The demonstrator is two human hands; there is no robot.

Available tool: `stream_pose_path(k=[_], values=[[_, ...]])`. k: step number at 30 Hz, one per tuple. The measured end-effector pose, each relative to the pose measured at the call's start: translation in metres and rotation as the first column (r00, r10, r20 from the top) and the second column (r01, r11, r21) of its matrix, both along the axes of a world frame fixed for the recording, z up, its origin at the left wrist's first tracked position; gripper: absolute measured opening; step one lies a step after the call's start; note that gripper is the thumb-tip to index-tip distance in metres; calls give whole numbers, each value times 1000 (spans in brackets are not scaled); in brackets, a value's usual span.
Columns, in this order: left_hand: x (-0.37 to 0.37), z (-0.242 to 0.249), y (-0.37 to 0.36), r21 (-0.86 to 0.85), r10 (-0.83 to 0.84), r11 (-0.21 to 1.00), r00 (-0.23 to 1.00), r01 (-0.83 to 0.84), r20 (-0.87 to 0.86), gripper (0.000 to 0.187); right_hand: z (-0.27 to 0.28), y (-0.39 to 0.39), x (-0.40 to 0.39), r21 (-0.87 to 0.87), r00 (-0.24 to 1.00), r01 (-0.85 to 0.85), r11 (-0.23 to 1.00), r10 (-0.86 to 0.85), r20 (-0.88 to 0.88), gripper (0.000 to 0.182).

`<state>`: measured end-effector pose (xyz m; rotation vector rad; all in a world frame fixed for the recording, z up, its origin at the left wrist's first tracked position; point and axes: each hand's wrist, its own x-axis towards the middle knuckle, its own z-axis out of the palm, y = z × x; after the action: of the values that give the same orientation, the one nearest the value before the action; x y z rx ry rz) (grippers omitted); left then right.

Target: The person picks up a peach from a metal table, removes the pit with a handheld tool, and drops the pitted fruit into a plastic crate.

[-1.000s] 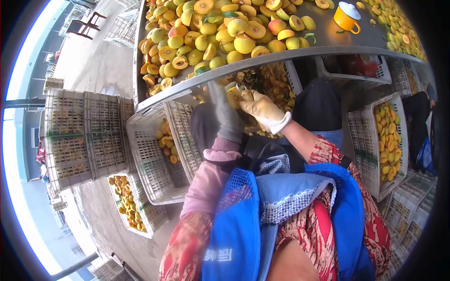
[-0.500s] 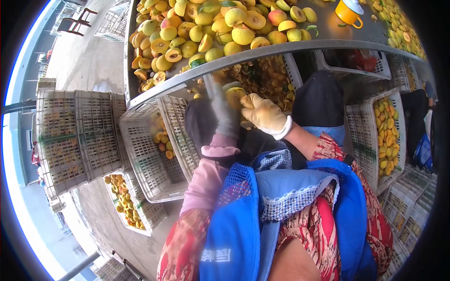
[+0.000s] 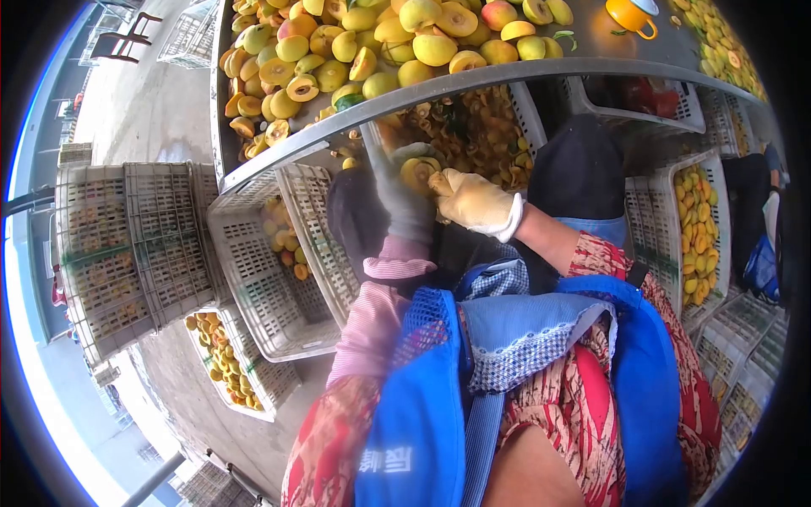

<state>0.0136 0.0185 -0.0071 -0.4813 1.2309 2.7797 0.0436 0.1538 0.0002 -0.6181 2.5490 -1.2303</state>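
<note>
So the work surface here is a curved metal table (image 3: 541, 72) that runs across the top of the view, heaped with yellow peaches (image 3: 380, 42), some whole and some already halved with the pit hollow showing. An orange cup with a white lid (image 3: 632, 13) stands on a bare patch of it toward the right. The floor is plain concrete (image 3: 144, 110), and there are white slatted plastic crates everywhere: an upside-down stack (image 3: 127, 245) at left, a tilted crate (image 3: 270, 270) with a few fruits in it right under the table rim, a low crate of halves (image 3: 224, 359) on the floor, and another crate of halves (image 3: 697, 241) at right. Looks like an open shed or yard, with daylight along the left edge.

Both hands are up together just below the table rim. The left hand (image 3: 404, 203), in a grey glove, is wrapped around a peach half (image 3: 419, 171), fingers closed on it. The right hand (image 3: 471, 203), in a cream rubber glove, is pressed up against that same fruit, touching it from the right side. The half's cut face points roughly up toward the camera; it's pretty much round, so I can't really call a long axis.

Hard to make out: whether the right hand is gripping a tool, since its fingertips are tucked against the fruit. The blue apron (image 3: 507, 389) blocks most of the lower view, and the fisheye edge cuts off the crates at far right.
</note>
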Motion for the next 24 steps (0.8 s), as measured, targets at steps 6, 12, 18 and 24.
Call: stream_pose_path(k=[6, 12, 18, 24], values=[[6, 21, 14, -620, 82, 775, 992, -123, -94, 52, 35, 0, -11, -67, 770, 131, 989, -59, 635, 24], [-7, 2, 11, -115, 7, 993, 998, 1, 65, 37, -27, 4, 7, 43, 963, 25, 999, -13, -269, 24], [-5, 2, 11, -123, 75, 990, 997, -74, 0, 36, -9, 0, -1, 58, 999, 41, 997, -41, 6, 26], [1, -16, 0, 365, -53, 930, 999, 50, -2, 31, 26, -2, -1, -115, 885, 211, 971, -140, 444, 27]])
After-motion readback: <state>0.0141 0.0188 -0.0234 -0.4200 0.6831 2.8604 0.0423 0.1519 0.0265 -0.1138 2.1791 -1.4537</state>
